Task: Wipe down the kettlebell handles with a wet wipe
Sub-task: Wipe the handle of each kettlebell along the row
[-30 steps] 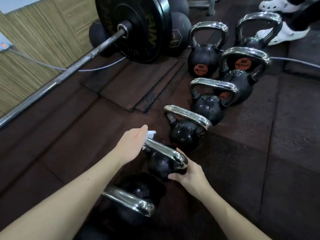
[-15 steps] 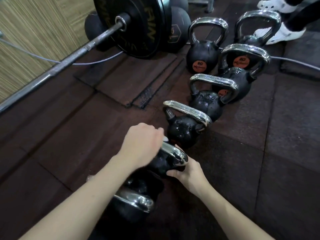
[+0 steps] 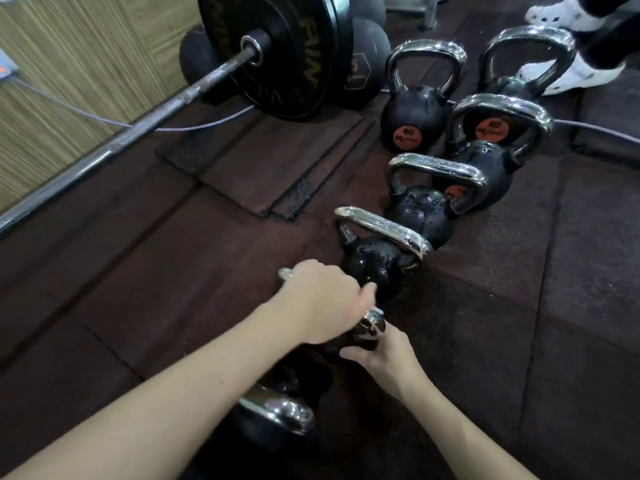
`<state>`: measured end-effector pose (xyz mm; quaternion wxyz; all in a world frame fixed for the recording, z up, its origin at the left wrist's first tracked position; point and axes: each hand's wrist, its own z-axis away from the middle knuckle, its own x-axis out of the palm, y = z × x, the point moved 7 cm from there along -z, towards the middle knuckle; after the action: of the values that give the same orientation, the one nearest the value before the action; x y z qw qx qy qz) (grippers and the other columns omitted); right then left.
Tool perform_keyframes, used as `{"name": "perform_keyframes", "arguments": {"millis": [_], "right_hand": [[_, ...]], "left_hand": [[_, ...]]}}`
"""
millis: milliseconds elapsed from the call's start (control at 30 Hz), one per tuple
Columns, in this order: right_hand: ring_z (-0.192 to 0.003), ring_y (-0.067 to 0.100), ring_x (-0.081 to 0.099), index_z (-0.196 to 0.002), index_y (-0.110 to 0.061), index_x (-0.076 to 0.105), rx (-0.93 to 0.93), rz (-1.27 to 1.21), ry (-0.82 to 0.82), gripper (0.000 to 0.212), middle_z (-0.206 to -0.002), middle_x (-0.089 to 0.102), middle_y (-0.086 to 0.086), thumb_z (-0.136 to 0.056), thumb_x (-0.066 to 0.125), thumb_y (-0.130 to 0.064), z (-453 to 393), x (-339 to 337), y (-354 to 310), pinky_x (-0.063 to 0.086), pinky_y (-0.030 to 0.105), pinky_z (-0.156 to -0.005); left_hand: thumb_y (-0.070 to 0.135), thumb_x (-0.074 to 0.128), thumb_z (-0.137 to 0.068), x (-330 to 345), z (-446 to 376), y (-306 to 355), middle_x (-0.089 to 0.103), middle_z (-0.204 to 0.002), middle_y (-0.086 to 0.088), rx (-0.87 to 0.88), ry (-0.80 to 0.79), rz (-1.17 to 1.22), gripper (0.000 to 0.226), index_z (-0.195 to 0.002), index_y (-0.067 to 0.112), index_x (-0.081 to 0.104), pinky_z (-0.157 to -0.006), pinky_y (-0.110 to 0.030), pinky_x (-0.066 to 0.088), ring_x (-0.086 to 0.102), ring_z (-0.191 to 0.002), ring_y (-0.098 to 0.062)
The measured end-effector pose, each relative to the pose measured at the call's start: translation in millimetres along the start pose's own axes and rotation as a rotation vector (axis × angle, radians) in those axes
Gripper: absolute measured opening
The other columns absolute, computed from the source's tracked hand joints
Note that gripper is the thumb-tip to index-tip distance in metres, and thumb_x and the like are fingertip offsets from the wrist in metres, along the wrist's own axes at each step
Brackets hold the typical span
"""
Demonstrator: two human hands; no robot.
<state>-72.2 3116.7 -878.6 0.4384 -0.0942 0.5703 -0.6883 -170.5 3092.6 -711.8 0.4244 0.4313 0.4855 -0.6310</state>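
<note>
Your left hand [image 3: 322, 299] had closed over the handle [image 3: 372, 323] at lower centre of the frame, sliding from its left end across the bar; the wipe, visible a second earlier, was now hidden beneath the curled fingers. Your right hand [image 3: 384, 358] gripped the kettlebell [image 3: 346, 344] body, steadying it. Judgement: wiping of this handle was under way.

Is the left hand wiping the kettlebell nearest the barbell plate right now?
No, the left hand is closed over the handle of a near kettlebell, which the right hand steadies, far from the barbell plate.
</note>
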Motion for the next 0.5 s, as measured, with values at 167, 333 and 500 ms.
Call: {"name": "perform_keyframes", "arguments": {"millis": [167, 333, 500], "right_hand": [[-0.118, -0.027, 0.046, -0.152, -0.047, 0.036, 0.020, -0.066, -0.052, 0.101, -0.133, 0.061, -0.030, -0.071, 0.092, -0.028, -0.5, 3.2, 1.2, 0.035, 0.000, -0.098], [-0.112, -0.026, 0.052, -0.146, -0.041, 0.048, 0.005, -0.039, -0.018, 0.091, -0.115, 0.062, -0.045, -0.069, 0.093, -0.022, -0.7, -0.5, 3.0, 0.038, -0.002, -0.093], [-0.072, -0.006, 0.063, -0.081, -0.036, 0.054, 0.062, 0.050, 0.015, 0.033, -0.071, 0.066, -0.018, -0.084, 0.075, -0.011, 3.7, 0.5, -0.1, 0.043, 0.009, -0.055]], "left_hand": [[0.032, 0.032, -0.105, 37.2, 40.9, -82.4, 0.057, -0.067, -0.002, -0.442, 0.126, 0.534, 0.036, -0.071, 0.019, 0.035, -0.067, -0.044, 0.045, 0.056, -0.067, -0.025], [0.021, 0.038, -0.093, 24.7, 28.4, -46.8, 0.052, -0.065, -0.004, -0.313, 0.123, 0.229, 0.024, -0.070, 0.023, 0.043, -0.057, -0.043, 0.047, 0.052, -0.059, -0.032], [0.029, 0.051, -0.093, 17.0, 5.6, 37.2, 0.052, -0.068, -0.005, -0.080, 0.237, 0.085, 0.026, -0.071, 0.016, 0.058, -0.061, -0.040, 0.039, 0.051, -0.064, -0.025]]}}
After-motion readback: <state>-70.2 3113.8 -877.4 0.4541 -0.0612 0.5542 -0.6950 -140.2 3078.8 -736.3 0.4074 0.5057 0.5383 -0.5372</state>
